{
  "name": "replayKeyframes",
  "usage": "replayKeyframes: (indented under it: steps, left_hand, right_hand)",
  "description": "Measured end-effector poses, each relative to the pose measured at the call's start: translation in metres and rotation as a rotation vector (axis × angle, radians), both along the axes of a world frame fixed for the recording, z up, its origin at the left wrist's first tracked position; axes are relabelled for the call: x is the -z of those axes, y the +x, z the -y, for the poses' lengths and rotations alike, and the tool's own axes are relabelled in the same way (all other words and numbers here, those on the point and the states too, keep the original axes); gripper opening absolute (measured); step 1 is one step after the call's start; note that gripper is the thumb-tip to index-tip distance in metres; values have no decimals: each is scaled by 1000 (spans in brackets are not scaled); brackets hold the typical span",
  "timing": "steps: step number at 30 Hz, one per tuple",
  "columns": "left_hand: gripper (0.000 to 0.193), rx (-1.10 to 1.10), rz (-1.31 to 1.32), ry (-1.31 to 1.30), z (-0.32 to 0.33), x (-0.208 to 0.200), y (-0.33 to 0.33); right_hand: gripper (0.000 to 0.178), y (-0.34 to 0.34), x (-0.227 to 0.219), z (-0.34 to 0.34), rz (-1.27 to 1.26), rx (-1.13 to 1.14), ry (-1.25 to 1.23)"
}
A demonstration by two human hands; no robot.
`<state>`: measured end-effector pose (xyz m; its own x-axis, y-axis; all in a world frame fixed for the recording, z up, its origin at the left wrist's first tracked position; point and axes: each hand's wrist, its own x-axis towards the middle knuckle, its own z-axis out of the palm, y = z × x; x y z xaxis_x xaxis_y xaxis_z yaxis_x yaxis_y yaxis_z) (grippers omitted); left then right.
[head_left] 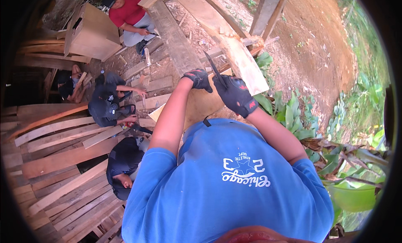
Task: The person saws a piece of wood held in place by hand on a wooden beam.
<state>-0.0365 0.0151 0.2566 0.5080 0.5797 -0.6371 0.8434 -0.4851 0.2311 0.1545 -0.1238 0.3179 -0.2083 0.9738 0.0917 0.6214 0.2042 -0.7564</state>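
My right hand, in a dark work glove, is closed around a knife. The knife's long dark blade points up and to the left, over the boards. Just left of it, my left hand is gloved too and has its fingers curled. What those fingers hold, if anything, is hidden. Beneath and between both hands is a pale wooden board. A long grey-brown plank runs away from my left hand. Beyond my right hand lies a pale plank with a rough, chipped surface and shavings at its edge.
Several people are on the left, one in a red shirt by a large wooden box. A person in black crouches among loose boards. Stacked planks fill the lower left. A post, bare soil and leafy plants are right.
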Motion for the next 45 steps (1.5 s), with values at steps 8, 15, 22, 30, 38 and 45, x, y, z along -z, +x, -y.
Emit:
replayKeyframes:
  steps: [8, 15, 22, 30, 38, 45]
  left_hand:
    - [80, -362, 212, 106, -15, -31, -75]
    - [79, -589, 354, 13, -40, -80, -108]
    - [84, -634, 299, 11, -12, -23, -100]
    - [86, -699, 187, 3, 12, 1, -88]
    - [83, -587, 122, 71, 37, 84, -21]
    - [65, -559, 45, 217, 80, 157, -3]
  right_hand:
    - [34, 81, -29, 48, -480, 279, -142]
    - [41, 239, -21, -26, -1110, 447, -532]
    - [58, 187, 82, -13, -1274, 265, -777]
    - [70, 179, 93, 31, -1676, 311, -615]
    - [65, 203, 121, 46, -1877, 251, -723]
    - [70, 148, 95, 65, -1503, 267, -770]
